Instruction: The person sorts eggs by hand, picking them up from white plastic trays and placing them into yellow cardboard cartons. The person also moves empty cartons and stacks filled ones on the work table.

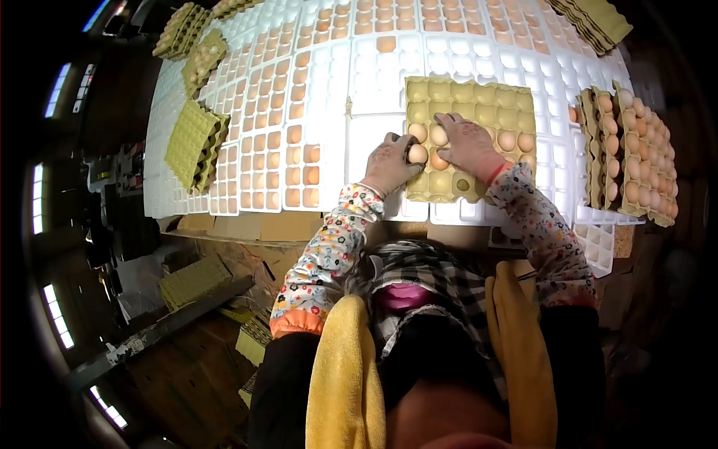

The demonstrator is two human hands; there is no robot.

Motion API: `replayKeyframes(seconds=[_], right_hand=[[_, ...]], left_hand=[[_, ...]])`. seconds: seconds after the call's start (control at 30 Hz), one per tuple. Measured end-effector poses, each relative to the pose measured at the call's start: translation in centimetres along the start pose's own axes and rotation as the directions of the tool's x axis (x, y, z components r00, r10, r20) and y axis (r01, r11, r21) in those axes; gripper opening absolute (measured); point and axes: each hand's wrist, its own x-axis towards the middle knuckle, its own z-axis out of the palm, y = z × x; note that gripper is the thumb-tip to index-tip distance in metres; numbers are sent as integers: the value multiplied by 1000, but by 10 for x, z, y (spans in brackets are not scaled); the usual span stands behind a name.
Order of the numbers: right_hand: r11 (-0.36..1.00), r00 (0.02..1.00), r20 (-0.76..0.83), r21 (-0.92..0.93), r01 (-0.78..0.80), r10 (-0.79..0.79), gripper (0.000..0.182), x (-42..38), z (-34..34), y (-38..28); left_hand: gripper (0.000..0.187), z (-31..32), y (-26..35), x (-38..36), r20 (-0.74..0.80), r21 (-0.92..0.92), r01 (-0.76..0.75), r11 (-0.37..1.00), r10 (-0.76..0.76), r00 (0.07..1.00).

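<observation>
A yellow pulp egg tray (pixel 471 91) lies in front of me on white plastic trays, with several eggs in its middle cups and bare cups along its far rows. At the tray's left edge, my left hand (pixel 390 163) has its gloved fingers and thumb closed round a pale egg (pixel 417 153). My right hand (pixel 476 148) reaches over the same tray, its fingertips and thumb on either side of another egg (pixel 439 135). Just below that thumb sits a browner egg (pixel 440 160). More eggs (pixel 507 141) rest to the right of my right hand, partly hidden by it.
White plastic trays (pixel 359 165), many cups holding brown eggs, cover the lit table. Pulp trays filled with eggs (pixel 645 161) stand at the right edge. A pulp tray stack (pixel 193 142) leans at the left; another stack (pixel 594 24) lies far right. Cardboard (pixel 258 228) lines the near edge.
</observation>
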Motion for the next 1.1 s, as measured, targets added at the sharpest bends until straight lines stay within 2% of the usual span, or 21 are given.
replayKeyframes(seconds=[0.03, 0.07, 0.1, 0.17, 0.2, 0.23, 0.3, 0.37, 0.43, 0.5, 0.57, 0.6, 0.63, 0.7, 0.73, 0.83, 0.9, 0.93, 0.97, 1.03, 1.1], right_hand=[[979, 997, 61, -196, 51, -40, 35, 10, 8, -2], [979, 986, 163, -203, 16, 18, 35, 17, 5, -3], [977, 964, 256, -215, -9, 66, 35, 29, 0, -7], [980, 930, 351, -194, -38, 105, 33, 42, -9, -23], [984, 934, 341, -167, -54, 110, 31, 39, -15, -23], [980, 938, 336, -199, -25, 92, 30, 37, -11, -20], [953, 945, 316, -301, 15, 85, 29, 38, -1, -19], [899, 946, 300, -436, 25, 120, 30, 38, 7, -21], [919, 938, 323, -393, 17, 121, 30, 41, -6, -31], [962, 960, 262, -271, -23, 97, 33, 38, -16, -28], [878, 942, 207, 351, -325, 265, 37, 40, -28, -33], [496, 870, 314, 725, -478, 379, 41, 46, -23, -38], [451, 899, 275, 791, -414, 342, 42, 63, -20, -57], [461, 897, 325, 773, -435, 300, 45, 106, 3, -95], [646, 959, 176, 710, -280, 223, 43, 131, 22, -114], [988, 1000, 6, 153, 2, -3, 38, 205, 82, -132], [979, 989, 118, 174, -110, 90, 37, 240, 91, -135], [970, 976, 173, 182, -162, 131, 37, 257, 96, -135], [956, 990, 7, 257, -138, 141, 35, 268, 112, -129], [977, 989, -146, 208, 46, -16, 34, 285, 132, -119], [980, 962, -269, 176, 90, -41, 32, 272, 128, -119]], left_hand=[[55, 6, -12, -6, -147, -155, -38, 987, 15, 989], [52, -1, -12, -8, -17, -742, 135, 657, -220, 975], [52, -4, -11, -6, 21, -952, 113, 283, -310, 951], [57, -27, -15, 7, 124, -914, 184, 363, -183, 975], [57, -16, -24, 24, -66, -431, 76, 899, -115, 991], [52, -31, 0, 26, -73, 90, -4, 996, 11, 997], [47, -35, 12, 54, 207, 396, -155, 905, 76, 975], [51, -37, 7, 66, 281, 413, -272, 869, 162, 946], [57, -60, -7, 55, 260, 185, -183, 966, 131, 957], [59, -79, -59, 37, 89, 3, -171, 985, 170, 981], [57, -127, -115, 31, 53, 203, -84, 976, 75, 996], [56, -144, -145, 39, 19, 326, -33, 945, 29, 999], [51, -158, -173, 49, 24, 381, -60, 923, 55, 998], [45, -173, -215, 84, 190, 466, -268, 843, 201, 961], [44, -174, -224, 99, 296, 487, -355, 798, 231, 927], [53, -190, -233, 130, 488, 400, -499, 769, 282, 826], [53, -186, -253, 153, 366, 186, -367, 912, 282, 887], [52, -172, -267, 164, 80, 17, -366, 930, 364, 928], [51, -166, -264, 176, -216, -199, -401, 894, 359, 908], [48, -141, -263, 208, -534, -143, -437, 888, 303, 789], [42, -120, -264, 218, -348, 121, -293, 949, 317, 883]])
